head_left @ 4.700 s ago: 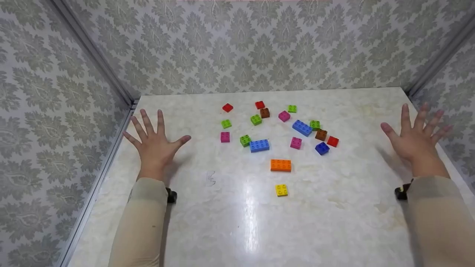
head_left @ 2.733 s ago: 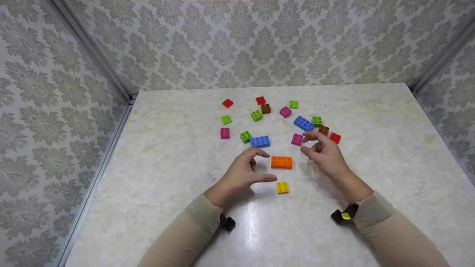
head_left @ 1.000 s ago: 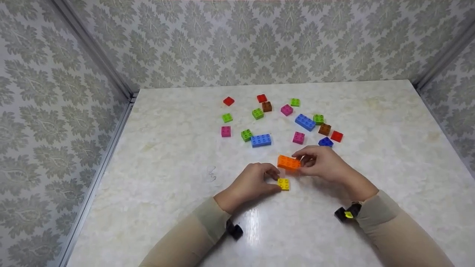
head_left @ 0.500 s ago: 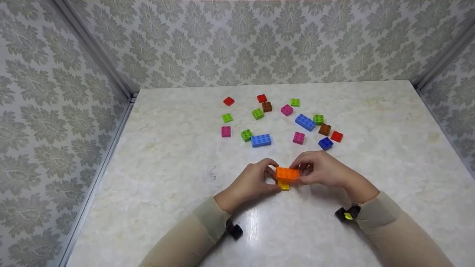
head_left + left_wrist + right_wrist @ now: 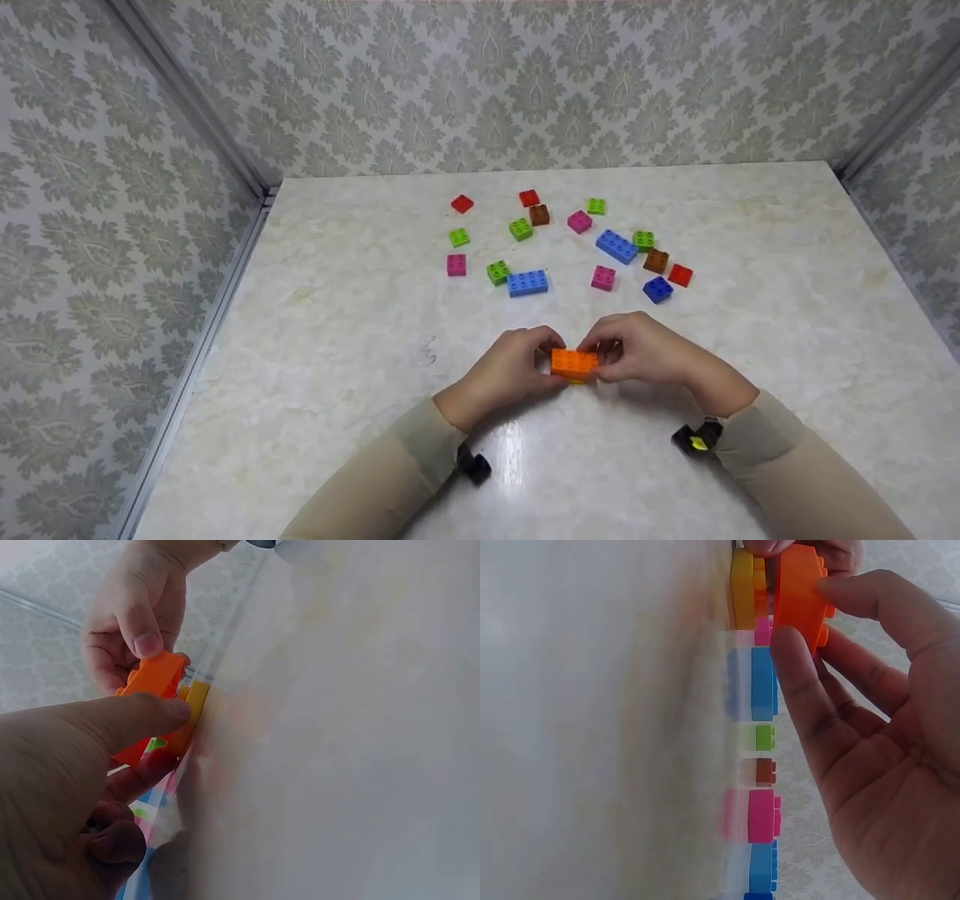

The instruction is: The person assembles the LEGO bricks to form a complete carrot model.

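In the head view my left hand (image 5: 499, 371) pinches a thin yellow two-by-two brick (image 5: 576, 382) lying on the table. Thumb and a finger grip its sides, as the left wrist view shows of the yellow brick (image 5: 196, 705). My right hand (image 5: 652, 352) holds an orange two-by-four brick (image 5: 573, 363) right above it, studs up, covering most of the yellow one from overhead. The right wrist view has a narrow gap between the studs of the yellow brick (image 5: 742, 589) and the orange brick (image 5: 798, 592), which looks slightly tilted.
Beyond the hands, loose bricks are scattered, among them a light blue brick (image 5: 528, 283), a pink brick (image 5: 604, 277), a dark blue brick (image 5: 658, 289) and a green brick (image 5: 498, 272). A patterned wall (image 5: 480, 90) rises behind the table (image 5: 337, 247).
Both hands came in from the table's sides. The left took hold of the yellow brick; the right picked up the orange brick and brought it over and down towards the yellow one.
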Demonstrator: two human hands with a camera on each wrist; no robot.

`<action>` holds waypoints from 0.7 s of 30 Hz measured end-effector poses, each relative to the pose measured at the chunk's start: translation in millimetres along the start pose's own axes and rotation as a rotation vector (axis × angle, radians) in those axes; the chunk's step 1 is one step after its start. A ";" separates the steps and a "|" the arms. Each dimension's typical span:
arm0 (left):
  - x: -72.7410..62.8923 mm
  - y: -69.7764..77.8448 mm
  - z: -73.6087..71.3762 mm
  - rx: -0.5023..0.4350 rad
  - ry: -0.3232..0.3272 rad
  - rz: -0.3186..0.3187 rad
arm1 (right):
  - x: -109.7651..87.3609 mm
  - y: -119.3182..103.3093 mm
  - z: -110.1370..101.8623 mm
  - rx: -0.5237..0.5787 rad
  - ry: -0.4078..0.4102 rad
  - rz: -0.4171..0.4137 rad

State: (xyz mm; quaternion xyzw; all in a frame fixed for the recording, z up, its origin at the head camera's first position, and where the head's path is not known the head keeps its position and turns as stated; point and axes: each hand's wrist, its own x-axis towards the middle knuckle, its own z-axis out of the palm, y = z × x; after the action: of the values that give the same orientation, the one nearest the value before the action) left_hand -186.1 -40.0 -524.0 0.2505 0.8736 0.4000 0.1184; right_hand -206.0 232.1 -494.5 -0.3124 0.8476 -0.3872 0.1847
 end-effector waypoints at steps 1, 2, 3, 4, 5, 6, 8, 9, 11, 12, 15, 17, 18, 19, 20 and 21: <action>0.0 0.1 0.1 0.010 0.001 0.007 | 0.3 0.0 0.5 -0.004 0.000 0.001; 0.1 0.1 0.2 0.020 0.001 0.011 | 0.3 -0.6 0.9 -0.006 -0.001 0.002; 0.1 0.0 0.3 0.029 0.001 0.013 | 0.3 -1.2 1.3 -0.008 0.000 0.002; 0.0 -0.2 0.4 0.033 -0.001 0.012 | 0.2 -1.7 1.7 -0.011 0.000 0.001; -0.1 -0.4 0.5 0.037 -0.003 0.011 | 0.3 -2.1 2.3 -0.012 -0.002 0.002; 0.0 -0.6 0.7 0.041 -0.005 0.010 | 0.3 -2.5 2.8 -0.016 -0.002 0.001; 0.3 -1.1 0.7 0.052 -0.008 0.012 | 0.5 -3.3 3.4 -0.030 -0.002 -0.003; 0.3 -1.1 0.7 0.053 -0.010 0.014 | 0.6 -3.7 3.8 -0.035 -0.002 -0.006; -0.1 -1.6 1.1 0.050 -0.011 0.018 | 0.5 -4.6 4.8 -0.045 -0.003 -0.006; -0.3 -1.8 1.5 0.047 -0.011 0.021 | 0.4 -4.8 5.2 -0.053 -0.002 -0.006; -0.7 -2.2 2.2 0.042 -0.011 0.027 | -0.6 -7.1 5.8 -0.071 -0.004 0.000; -0.6 -2.4 2.3 0.047 -0.011 0.032 | -1.3 -8.7 5.9 -0.087 -0.004 -0.002; -0.4 -2.3 2.0 0.049 -0.011 0.035 | -1.4 -9.6 6.0 -0.096 -0.002 -0.004; -0.2 -2.3 1.7 0.054 -0.011 0.038 | -1.5 -10.9 6.0 -0.101 -0.002 -0.007; -0.1 -2.1 1.2 0.058 -0.011 0.041 | -1.4 -11.7 6.1 -0.108 -0.001 -0.010; 0.0 -1.8 0.6 0.060 -0.010 0.041 | -1.1 -12.2 6.3 -0.112 0.000 -0.015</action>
State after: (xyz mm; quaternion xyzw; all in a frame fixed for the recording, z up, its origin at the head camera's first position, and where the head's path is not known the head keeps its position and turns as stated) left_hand -186.5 -40.7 -525.7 0.2741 0.8793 0.3745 0.1070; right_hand -197.1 223.3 -489.0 -0.3285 0.8655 -0.3408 0.1639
